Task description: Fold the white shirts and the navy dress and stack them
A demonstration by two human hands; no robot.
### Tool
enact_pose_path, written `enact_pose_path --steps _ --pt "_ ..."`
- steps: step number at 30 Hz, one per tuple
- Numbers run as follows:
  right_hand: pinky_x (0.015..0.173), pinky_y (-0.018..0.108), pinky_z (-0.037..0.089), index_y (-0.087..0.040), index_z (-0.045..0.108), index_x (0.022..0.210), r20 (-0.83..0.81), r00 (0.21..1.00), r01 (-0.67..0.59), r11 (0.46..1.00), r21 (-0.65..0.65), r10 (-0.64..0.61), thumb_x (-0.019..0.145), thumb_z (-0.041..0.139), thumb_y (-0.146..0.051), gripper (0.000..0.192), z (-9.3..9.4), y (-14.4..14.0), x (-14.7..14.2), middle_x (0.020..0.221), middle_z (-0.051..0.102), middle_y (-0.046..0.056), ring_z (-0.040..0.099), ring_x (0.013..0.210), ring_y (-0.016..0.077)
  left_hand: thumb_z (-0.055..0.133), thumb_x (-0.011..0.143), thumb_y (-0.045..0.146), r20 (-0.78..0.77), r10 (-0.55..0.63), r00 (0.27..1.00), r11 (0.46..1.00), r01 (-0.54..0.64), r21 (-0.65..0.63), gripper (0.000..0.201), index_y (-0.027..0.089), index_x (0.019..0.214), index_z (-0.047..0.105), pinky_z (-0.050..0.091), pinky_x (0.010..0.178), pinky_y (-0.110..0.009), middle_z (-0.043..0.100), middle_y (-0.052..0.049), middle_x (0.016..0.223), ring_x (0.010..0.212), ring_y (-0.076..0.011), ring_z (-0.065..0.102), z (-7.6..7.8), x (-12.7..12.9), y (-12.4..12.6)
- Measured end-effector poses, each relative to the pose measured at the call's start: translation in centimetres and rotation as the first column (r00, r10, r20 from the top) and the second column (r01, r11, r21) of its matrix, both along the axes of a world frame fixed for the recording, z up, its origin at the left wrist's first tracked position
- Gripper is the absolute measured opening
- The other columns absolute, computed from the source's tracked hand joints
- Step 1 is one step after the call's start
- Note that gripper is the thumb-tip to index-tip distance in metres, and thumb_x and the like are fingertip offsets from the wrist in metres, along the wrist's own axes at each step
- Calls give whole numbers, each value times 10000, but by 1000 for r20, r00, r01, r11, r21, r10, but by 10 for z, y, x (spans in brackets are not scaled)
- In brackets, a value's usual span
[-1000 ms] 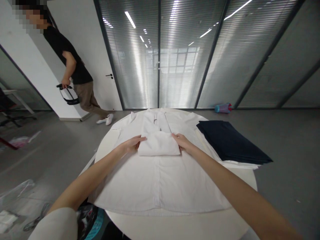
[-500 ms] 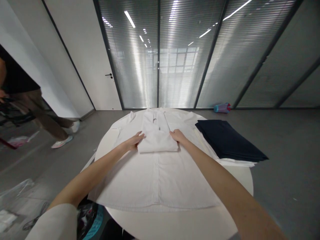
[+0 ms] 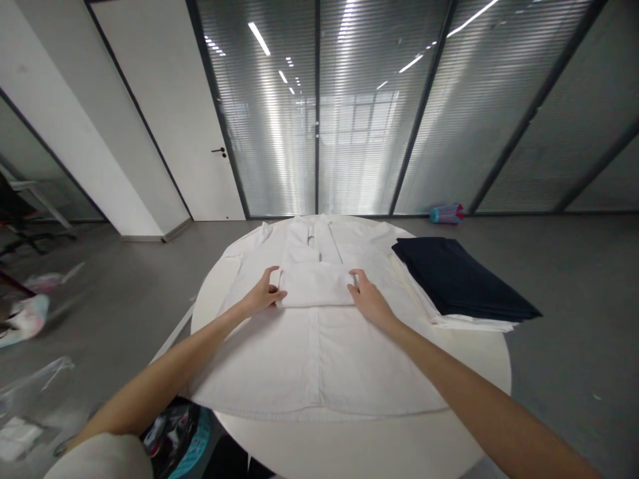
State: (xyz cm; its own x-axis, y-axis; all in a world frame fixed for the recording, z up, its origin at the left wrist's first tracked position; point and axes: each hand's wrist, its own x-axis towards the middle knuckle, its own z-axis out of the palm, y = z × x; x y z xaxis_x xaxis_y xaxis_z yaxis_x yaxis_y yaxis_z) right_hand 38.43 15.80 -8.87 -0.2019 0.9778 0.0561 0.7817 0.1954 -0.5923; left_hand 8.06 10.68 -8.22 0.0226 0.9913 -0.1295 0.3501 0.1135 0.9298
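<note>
A: What's nearest?
B: A teal basket [image 3: 187, 444] under the table [image 3: 359, 446] edge. On the table a white shirt [image 3: 319, 352] lies flat.
A: And the hands?
B: Left hand [image 3: 259, 296] and right hand [image 3: 369, 301] pinch the ends of a folded white cloth [image 3: 315, 285] lying on the shirt.
A: Beyond?
B: A navy stack [image 3: 462, 278] lies right, clear of them; farther, a blue roll [image 3: 446, 213] on the floor.
</note>
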Motion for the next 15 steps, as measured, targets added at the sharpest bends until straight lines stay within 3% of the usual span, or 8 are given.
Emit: enact_pose_path --steps 4,7,9,11,13,15 --pt "720 326 417 -242 456 1350 147 989 23 1000 -11 -21 1012 420 -283 343 9 -5 -5 909 692 99 669 875 284 784 725 396 -44 -8 999 1000 8 -8 839 237 1421 343 382 508 -199 484 118 560 481 -102 476 -3 -3 3" --pt "751 354 435 -228 521 1299 223 975 -22 1000 -4 23 1023 399 -311 314 18 -4 -3 959 690 126 661 917 299 806 696 379 -160 -12 987 999 20 49 607 228 1229 557 462 592 -257 564 45 696 555 -128 548 6 -5 6" --pt "820 381 446 -210 580 1257 275 961 -64 993 98 35 1023 399 -325 318 25 -1 -6 1080 666 159 638 1003 310 790 718 375 -310 53 949 972 23 235 431 217 1095 651 516 756 -329 620 -42 907 727 -184 622 16 0 12" --pt "908 409 437 -201 618 1257 300 954 -102 967 231 29 1028 384 -350 360 30 4 -16 1219 613 179 599 1101 318 715 804 371 -412 92 906 905 97 415 316 213 1076 687 473 974 -388 619 -109 1130 991 -260 632 24 14 21" --pt "986 427 414 -215 622 1302 297 952 -167 940 298 75 1044 332 -394 427 29 9 -30 1330 566 171 566 1179 311 616 890 351 -457 11 889 856 228 464 305 211 1152 685 345 1136 -419 589 -133 1307 1256 -305 533 24 32 30" --pt "1066 432 372 -241 582 1381 295 932 -296 911 289 210 1055 264 -453 503 23 15 -43 1436 520 144 516 1279 293 562 931 340 -486 -86 870 846 321 425 361 205 1254 651 201 1213 -462 538 -133 1435 1420 -323 386 14 48 37"
